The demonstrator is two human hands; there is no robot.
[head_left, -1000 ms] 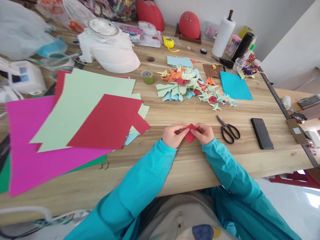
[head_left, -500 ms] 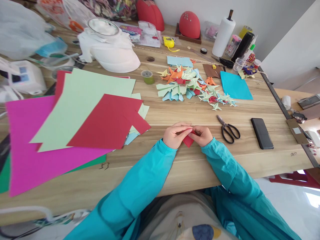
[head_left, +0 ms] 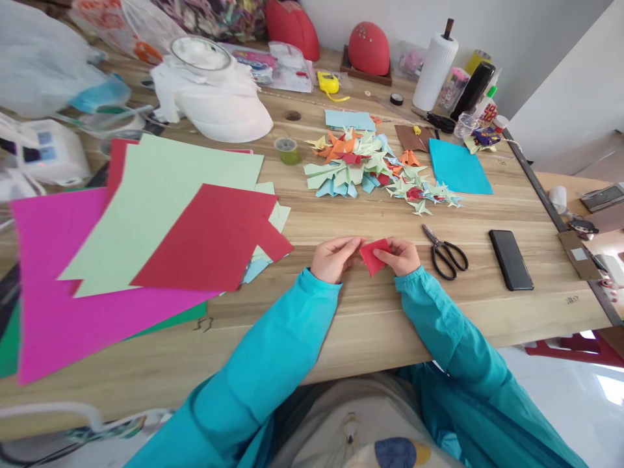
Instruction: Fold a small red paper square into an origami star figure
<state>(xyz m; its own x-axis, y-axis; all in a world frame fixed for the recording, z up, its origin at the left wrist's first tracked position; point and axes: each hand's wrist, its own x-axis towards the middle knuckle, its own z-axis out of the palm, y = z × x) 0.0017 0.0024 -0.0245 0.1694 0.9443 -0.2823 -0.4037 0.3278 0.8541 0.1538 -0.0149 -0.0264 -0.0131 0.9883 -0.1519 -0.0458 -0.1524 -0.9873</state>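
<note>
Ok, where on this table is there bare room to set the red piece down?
A bare strip of table runs from the origami pile down to the left hand and right hand. The near edge is bare too, below the scissors and phone, and below the big sheets. The left side and the back are crowded.

Loose turquoise sleeves [head_left: 273,364], gathered at the cuffs, end at bare hands [head_left: 334,258]; below the desk [head_left: 370,325] edge, beige clothing [head_left: 341,403] with a blue-and-yellow print
</note>
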